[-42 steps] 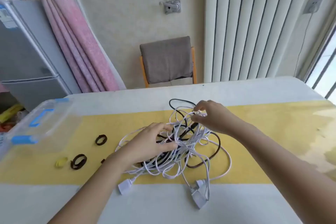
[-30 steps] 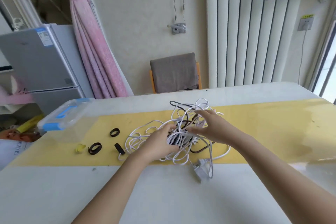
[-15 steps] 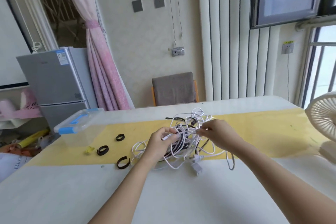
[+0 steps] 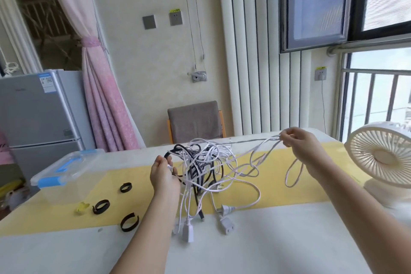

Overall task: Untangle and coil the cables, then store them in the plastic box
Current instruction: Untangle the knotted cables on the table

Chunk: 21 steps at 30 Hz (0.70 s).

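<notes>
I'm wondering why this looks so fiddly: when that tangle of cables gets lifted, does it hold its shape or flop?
Probably floppy: the cable tangle sags in loops between the left hand and the right hand. Likely light, since a pinch holds strands up. The plugs would probably drag and snag.

Nothing here can be read. The grey fridge (image 4: 33, 107) has a blue-and-white sticker (image 4: 47, 82) at the top of its door and a faint brand mark (image 4: 19, 89) beside it, both too small to read. A yellow tag (image 4: 175, 10) tops 1 wall socket (image 4: 176, 18), another yellow tag (image 4: 321, 67) tops the socket by the window (image 4: 320, 75); their print is blurred.
</notes>
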Each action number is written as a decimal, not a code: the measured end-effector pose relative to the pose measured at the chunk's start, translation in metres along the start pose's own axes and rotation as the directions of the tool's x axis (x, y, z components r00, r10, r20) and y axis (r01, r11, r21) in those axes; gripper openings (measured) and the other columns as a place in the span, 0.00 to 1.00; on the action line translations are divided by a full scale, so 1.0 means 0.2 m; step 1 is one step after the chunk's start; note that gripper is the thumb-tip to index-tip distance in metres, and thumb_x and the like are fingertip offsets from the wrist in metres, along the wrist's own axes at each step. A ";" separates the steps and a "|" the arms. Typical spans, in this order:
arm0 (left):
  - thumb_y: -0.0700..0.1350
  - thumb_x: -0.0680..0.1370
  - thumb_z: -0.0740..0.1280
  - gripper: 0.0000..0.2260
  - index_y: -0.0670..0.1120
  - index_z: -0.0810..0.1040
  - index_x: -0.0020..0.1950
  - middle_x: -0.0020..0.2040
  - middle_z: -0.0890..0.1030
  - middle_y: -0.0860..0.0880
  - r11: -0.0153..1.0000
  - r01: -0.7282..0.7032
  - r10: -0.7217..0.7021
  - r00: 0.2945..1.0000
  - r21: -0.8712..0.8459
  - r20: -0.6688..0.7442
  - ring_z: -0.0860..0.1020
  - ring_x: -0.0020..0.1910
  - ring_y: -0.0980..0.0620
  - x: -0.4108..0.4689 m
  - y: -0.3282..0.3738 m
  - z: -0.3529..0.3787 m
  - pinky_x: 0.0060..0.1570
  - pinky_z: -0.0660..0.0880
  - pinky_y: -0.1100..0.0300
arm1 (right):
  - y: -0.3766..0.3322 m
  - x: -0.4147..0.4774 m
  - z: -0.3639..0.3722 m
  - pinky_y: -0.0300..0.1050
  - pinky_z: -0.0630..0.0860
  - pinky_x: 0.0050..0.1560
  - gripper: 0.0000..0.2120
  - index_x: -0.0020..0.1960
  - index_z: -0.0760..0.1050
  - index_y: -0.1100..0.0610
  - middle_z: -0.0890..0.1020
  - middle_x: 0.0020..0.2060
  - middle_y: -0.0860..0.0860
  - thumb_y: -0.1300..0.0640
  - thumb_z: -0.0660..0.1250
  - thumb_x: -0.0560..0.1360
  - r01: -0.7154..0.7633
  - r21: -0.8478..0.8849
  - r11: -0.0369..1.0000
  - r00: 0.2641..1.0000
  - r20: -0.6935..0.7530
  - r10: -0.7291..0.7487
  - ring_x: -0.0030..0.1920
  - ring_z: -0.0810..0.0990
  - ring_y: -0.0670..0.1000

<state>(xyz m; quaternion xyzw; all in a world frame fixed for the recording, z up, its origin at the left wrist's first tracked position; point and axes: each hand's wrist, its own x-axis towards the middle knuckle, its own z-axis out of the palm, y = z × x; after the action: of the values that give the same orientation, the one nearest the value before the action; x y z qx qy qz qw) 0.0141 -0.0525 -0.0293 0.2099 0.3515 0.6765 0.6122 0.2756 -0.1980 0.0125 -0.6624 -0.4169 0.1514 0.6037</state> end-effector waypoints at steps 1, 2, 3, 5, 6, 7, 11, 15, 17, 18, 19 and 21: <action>0.37 0.82 0.58 0.06 0.48 0.71 0.52 0.41 0.76 0.49 1.000 0.000 0.000 1.000 -0.001 -0.022 0.70 0.35 0.57 0.03 0.00 -0.01 0.32 0.62 0.63 | -0.01 0.00 -0.02 0.41 0.59 0.31 0.08 0.41 0.74 0.56 0.74 0.34 0.50 0.59 0.63 0.79 -0.002 0.019 1.000 1.000 -0.010 0.002 0.33 0.67 0.49; 0.37 0.82 0.57 0.07 0.48 0.71 0.50 0.41 0.76 0.48 1.000 -0.007 0.007 0.999 0.020 -0.042 0.68 0.33 0.56 0.06 0.00 -0.01 0.32 0.61 0.62 | -0.02 0.01 -0.04 0.42 0.59 0.32 0.07 0.42 0.74 0.56 0.74 0.36 0.51 0.59 0.63 0.79 -0.002 0.043 0.999 1.000 -0.029 0.004 0.34 0.67 0.50; 0.37 0.82 0.57 0.09 0.49 0.71 0.46 0.41 0.75 0.48 0.998 -0.013 0.016 0.998 0.060 -0.055 0.67 0.33 0.55 0.07 0.01 -0.01 0.32 0.61 0.61 | -0.03 0.02 -0.07 0.43 0.60 0.33 0.06 0.43 0.75 0.56 0.75 0.38 0.52 0.58 0.63 0.79 0.004 0.054 0.999 0.998 -0.059 -0.001 0.36 0.68 0.51; 0.36 0.81 0.56 0.12 0.49 0.72 0.44 0.39 0.74 0.48 0.965 0.000 0.012 0.999 0.261 -0.045 0.67 0.32 0.54 0.10 0.03 -0.01 0.34 0.62 0.60 | -0.05 0.03 -0.12 0.44 0.60 0.33 0.06 0.44 0.76 0.58 0.74 0.39 0.54 0.59 0.63 0.78 0.043 0.000 0.999 0.993 -0.111 -0.043 0.36 0.68 0.51; 0.35 0.81 0.56 0.11 0.48 0.74 0.47 0.40 0.76 0.47 0.902 -0.021 0.011 1.000 0.431 0.027 0.68 0.33 0.53 0.09 0.06 -0.01 0.35 0.64 0.60 | -0.06 0.03 -0.14 0.44 0.61 0.33 0.05 0.45 0.76 0.59 0.74 0.38 0.54 0.59 0.64 0.78 0.054 -0.033 0.998 0.993 -0.102 -0.057 0.36 0.68 0.51; 0.34 0.80 0.56 0.11 0.46 0.76 0.51 0.43 0.77 0.46 0.769 -0.056 -0.044 0.989 0.637 0.140 0.70 0.36 0.52 0.07 0.11 0.01 0.35 0.67 0.60 | -0.07 0.03 -0.16 0.44 0.62 0.35 0.06 0.45 0.77 0.59 0.75 0.38 0.53 0.59 0.64 0.79 0.053 -0.046 0.998 0.997 -0.057 -0.055 0.37 0.70 0.50; 0.35 0.80 0.59 0.15 0.50 0.79 0.58 0.60 0.78 0.53 -0.380 -0.556 -0.486 0.800 0.739 0.352 0.78 0.51 0.50 -0.11 0.31 0.11 0.34 0.72 0.62 | -0.16 0.02 -0.15 0.46 0.64 0.46 0.08 0.41 0.76 0.58 0.78 0.34 0.50 0.60 0.64 0.78 0.114 -0.038 0.993 0.947 0.306 -0.097 0.39 0.75 0.48; 0.47 0.75 0.70 0.15 0.56 0.76 0.62 0.59 0.79 0.58 0.078 -0.801 -0.398 0.522 0.594 0.755 0.77 0.57 0.60 -0.35 0.29 0.29 0.59 0.73 0.60 | -0.35 0.01 -0.10 0.47 0.63 0.51 0.06 0.43 0.77 0.58 0.80 0.39 0.48 0.57 0.65 0.78 0.227 -0.010 0.974 0.841 0.507 -0.191 0.46 0.74 0.48; 0.49 0.74 0.72 0.14 0.59 0.76 0.57 0.57 0.80 0.60 0.372 -0.776 -0.360 0.385 0.509 0.850 0.77 0.57 0.62 -0.47 0.19 0.38 0.59 0.73 0.63 | -0.46 0.01 -0.08 0.44 0.63 0.49 0.08 0.43 0.75 0.60 0.81 0.38 0.47 0.57 0.64 0.79 0.292 -0.004 0.956 0.810 0.532 -0.245 0.44 0.75 0.47; 0.47 0.74 0.72 0.10 0.57 0.78 0.53 0.54 0.82 0.58 0.459 -0.757 -0.312 0.354 0.466 0.882 0.79 0.55 0.61 -0.51 0.14 0.41 0.57 0.73 0.66 | -0.51 0.01 -0.08 0.43 0.64 0.46 0.08 0.43 0.75 0.60 0.80 0.35 0.48 0.58 0.63 0.79 0.328 0.001 0.945 0.813 0.509 -0.283 0.41 0.74 0.48; 0.44 0.76 0.71 0.06 0.54 0.79 0.50 0.49 0.83 0.56 0.519 -0.727 -0.252 0.372 0.449 0.893 0.80 0.51 0.60 -0.53 0.10 0.43 0.52 0.74 0.69 | -0.56 0.01 -0.09 0.42 0.65 0.44 0.09 0.42 0.75 0.60 0.78 0.31 0.48 0.59 0.62 0.80 0.352 0.019 0.936 0.826 0.464 -0.320 0.37 0.73 0.48; 0.41 0.78 0.67 0.03 0.47 0.80 0.45 0.40 0.83 0.54 0.500 -0.737 -0.155 0.441 0.455 0.884 0.81 0.41 0.59 -0.48 0.05 0.45 0.40 0.71 0.71 | -0.66 0.01 -0.13 0.39 0.68 0.39 0.08 0.43 0.74 0.59 0.71 0.26 0.46 0.60 0.61 0.80 0.344 0.107 0.933 0.873 0.331 -0.359 0.29 0.69 0.45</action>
<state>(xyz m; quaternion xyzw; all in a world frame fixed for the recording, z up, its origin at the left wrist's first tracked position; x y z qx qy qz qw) 0.0869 -0.1276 0.0513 0.8315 0.2190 0.3455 0.3759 0.2467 -0.2254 0.1408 -0.5250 -0.6260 0.1623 0.5534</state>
